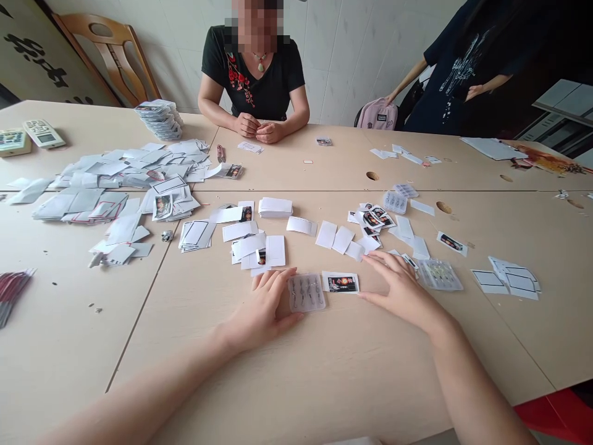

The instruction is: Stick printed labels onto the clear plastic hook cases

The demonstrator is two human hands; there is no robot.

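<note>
My left hand (263, 307) rests on the table, its thumb and fingers closed around the left side of a flat clear plastic box (306, 292). Several dark, hook-shaped pieces lie in a row inside that box. Just right of the box is a white-edged label with a black printed middle (341, 283), lying flat. My right hand (393, 278) is beside it with thumb and fingers apart, the thumb close to the label's right edge. Its fingertips are near a white paper slip (356, 250). Another clear box (440, 274) with pale pieces inside sits beyond that hand.
Stacked white slips (275, 207) and mixed labels (370, 217) lie ahead. A large heap of white packets (134, 167) covers the left, near stacked boxes (160, 119). Framed labels (507, 278) lie right. A person (252, 80) sits opposite; another person (463, 68) stands by a pink bag (378, 115).
</note>
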